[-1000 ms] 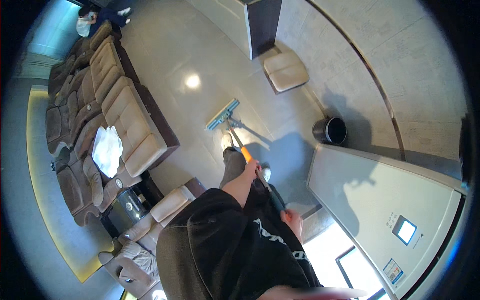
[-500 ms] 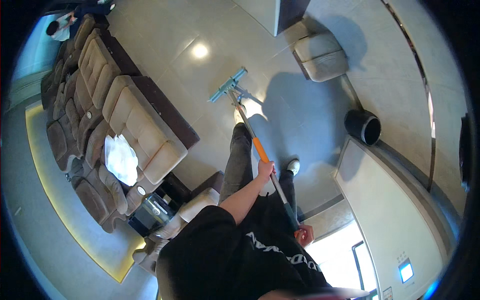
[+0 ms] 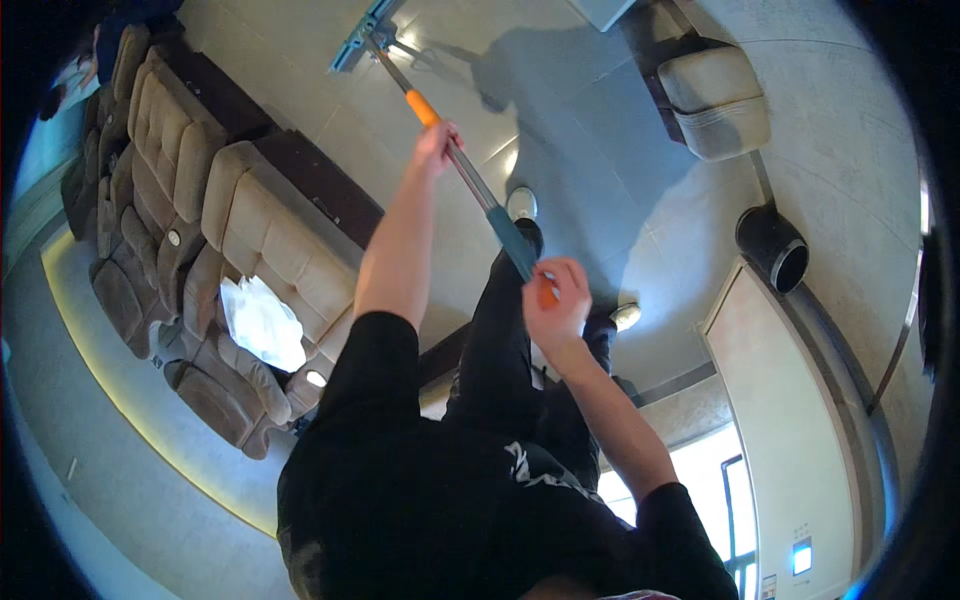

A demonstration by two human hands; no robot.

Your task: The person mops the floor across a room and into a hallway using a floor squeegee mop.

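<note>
Okay, left hand clamped on mop shaft just behind orange sleeve, right hand round orange grip end; hands apart. Mop head over floor, contact unclear.

**Head-worn fisheye is facing down over the wearer's body**

The left lens of a side-by-side pair is looking steeply down and forward from head height. The black T-shirt is filling the near part, very close; the right hand and then the left hand are lying farther off, and the blue-green mop head is meeting the far edge. The wide lens is taking in recliner sofas on the left and a black waste bin on the right, while darkness is ringing the round view.
</note>
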